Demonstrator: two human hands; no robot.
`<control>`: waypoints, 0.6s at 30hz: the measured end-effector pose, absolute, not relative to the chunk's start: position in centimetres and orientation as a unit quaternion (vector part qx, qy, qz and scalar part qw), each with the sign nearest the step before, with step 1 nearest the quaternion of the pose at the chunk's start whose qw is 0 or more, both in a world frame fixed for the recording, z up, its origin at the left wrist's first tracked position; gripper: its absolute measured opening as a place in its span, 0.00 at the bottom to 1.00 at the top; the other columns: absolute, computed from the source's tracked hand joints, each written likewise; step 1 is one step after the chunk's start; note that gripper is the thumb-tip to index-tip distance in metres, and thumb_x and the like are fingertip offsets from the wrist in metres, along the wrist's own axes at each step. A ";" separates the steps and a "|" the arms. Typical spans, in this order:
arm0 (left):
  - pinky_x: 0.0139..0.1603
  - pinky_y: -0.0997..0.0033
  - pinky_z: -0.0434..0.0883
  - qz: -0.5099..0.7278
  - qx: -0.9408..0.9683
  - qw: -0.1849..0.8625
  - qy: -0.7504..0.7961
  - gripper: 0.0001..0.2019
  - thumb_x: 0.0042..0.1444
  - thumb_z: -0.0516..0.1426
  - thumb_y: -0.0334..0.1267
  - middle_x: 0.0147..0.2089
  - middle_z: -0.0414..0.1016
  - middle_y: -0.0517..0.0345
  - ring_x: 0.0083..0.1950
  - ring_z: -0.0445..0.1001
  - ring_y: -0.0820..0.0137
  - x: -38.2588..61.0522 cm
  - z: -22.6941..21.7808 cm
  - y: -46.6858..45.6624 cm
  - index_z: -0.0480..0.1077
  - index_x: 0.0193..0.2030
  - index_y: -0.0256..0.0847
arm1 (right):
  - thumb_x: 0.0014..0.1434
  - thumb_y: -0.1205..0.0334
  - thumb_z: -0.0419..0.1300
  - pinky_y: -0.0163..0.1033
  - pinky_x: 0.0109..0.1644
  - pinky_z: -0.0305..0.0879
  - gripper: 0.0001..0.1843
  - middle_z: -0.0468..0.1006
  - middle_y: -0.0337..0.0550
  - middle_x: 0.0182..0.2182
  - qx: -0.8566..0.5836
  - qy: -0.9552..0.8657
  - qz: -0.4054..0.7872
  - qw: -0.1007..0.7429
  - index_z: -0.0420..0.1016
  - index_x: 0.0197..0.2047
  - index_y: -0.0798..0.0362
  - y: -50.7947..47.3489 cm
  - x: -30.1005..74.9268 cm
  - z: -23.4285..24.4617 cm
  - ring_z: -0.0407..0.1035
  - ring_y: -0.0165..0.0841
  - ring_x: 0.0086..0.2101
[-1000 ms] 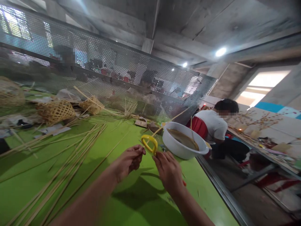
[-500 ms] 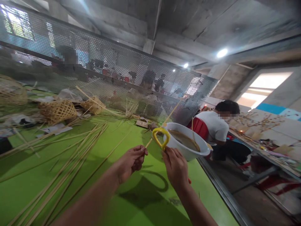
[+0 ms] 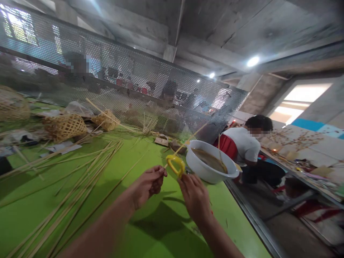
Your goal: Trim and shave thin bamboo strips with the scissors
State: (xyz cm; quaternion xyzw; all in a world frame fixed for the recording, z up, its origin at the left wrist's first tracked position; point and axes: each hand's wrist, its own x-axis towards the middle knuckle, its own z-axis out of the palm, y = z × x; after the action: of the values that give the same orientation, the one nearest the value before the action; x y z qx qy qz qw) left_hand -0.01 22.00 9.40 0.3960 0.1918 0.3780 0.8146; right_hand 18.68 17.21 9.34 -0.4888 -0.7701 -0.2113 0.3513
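In the head view my left hand (image 3: 150,182) is closed, its thumb and fingers pinching the end of a thin bamboo strip (image 3: 194,134). The strip slants up and away to the right, passing at the yellow loop. My right hand (image 3: 195,195) grips a yellow loop-shaped handle (image 3: 176,165), close to the left fingertips; the rest of this tool is mostly hidden by the hand. A small red spot shows beside the right wrist. Just beyond the right hand stands a white basin (image 3: 193,168) of brownish liquid, with a thin stick leaning in it.
Several long bamboo strips (image 3: 88,186) lie across the green table (image 3: 150,236) at left. Woven baskets (image 3: 67,127) and scraps sit farther back, before a perforated metal screen (image 3: 129,86). The table edge (image 3: 247,215) runs along the right; a person in white (image 3: 242,143) sits beyond it.
My right hand has moved left and slightly down with the yellow handle, bringing the loop up to the strip by my left fingers. The left hand has barely shifted.
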 end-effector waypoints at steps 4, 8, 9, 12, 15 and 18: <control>0.18 0.78 0.40 0.380 0.389 0.816 0.195 0.10 0.54 0.61 0.40 0.18 0.50 0.71 0.17 0.42 0.84 0.0 9.3 22.1 0.66 0.32 0.37 | 0.66 0.63 0.51 0.39 0.37 0.63 0.08 0.75 0.44 0.29 -0.491 -0.776 -0.185 0.351 0.71 0.42 0.54 17.3 18.6 9.4 0.67 0.35 0.31; 0.19 0.77 0.40 0.367 0.403 0.814 0.202 0.09 0.56 0.59 0.40 0.18 0.50 0.71 0.16 0.42 0.83 0.0 9.3 22.1 0.66 0.32 0.38 | 0.66 0.64 0.51 0.40 0.40 0.64 0.09 0.75 0.47 0.32 -0.504 -0.745 -0.219 0.377 0.70 0.44 0.56 17.5 19.0 9.4 0.68 0.37 0.35; 0.19 0.77 0.41 0.370 0.403 0.814 0.197 0.09 0.56 0.59 0.40 0.18 0.50 0.71 0.17 0.42 0.83 0.0 9.3 22.1 0.66 0.32 0.38 | 0.66 0.64 0.51 0.40 0.40 0.64 0.09 0.76 0.47 0.31 -0.499 -0.754 -0.217 0.369 0.71 0.43 0.56 17.4 18.9 9.3 0.68 0.37 0.34; 0.19 0.77 0.40 0.383 0.392 0.816 0.184 0.09 0.55 0.60 0.40 0.17 0.49 0.72 0.17 0.41 0.83 0.0 9.3 22.2 0.66 0.32 0.37 | 0.66 0.63 0.51 0.39 0.38 0.64 0.08 0.75 0.44 0.29 -0.482 -0.785 -0.185 0.343 0.71 0.41 0.54 17.3 18.6 9.2 0.68 0.34 0.31; 0.19 0.77 0.40 0.381 0.397 0.813 0.191 0.09 0.56 0.59 0.40 0.18 0.49 0.72 0.17 0.41 0.83 0.0 9.2 22.2 0.66 0.32 0.37 | 0.66 0.62 0.51 0.39 0.38 0.64 0.09 0.75 0.45 0.30 -0.494 -0.765 -0.189 0.367 0.71 0.42 0.55 17.3 18.7 9.5 0.68 0.35 0.32; 0.19 0.76 0.40 0.374 0.417 0.805 0.195 0.09 0.58 0.58 0.41 0.18 0.49 0.72 0.17 0.40 0.83 -0.1 9.2 22.2 0.66 0.33 0.38 | 0.66 0.63 0.50 0.39 0.38 0.64 0.09 0.75 0.46 0.30 -0.502 -0.746 -0.215 0.381 0.71 0.43 0.55 17.3 18.9 9.8 0.68 0.36 0.33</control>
State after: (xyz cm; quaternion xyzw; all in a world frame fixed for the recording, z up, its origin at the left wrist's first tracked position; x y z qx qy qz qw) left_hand -0.06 22.15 9.21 0.4171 0.1949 0.3737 0.8052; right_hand 18.93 17.34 9.76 -0.5018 -0.7461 -0.2148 0.3813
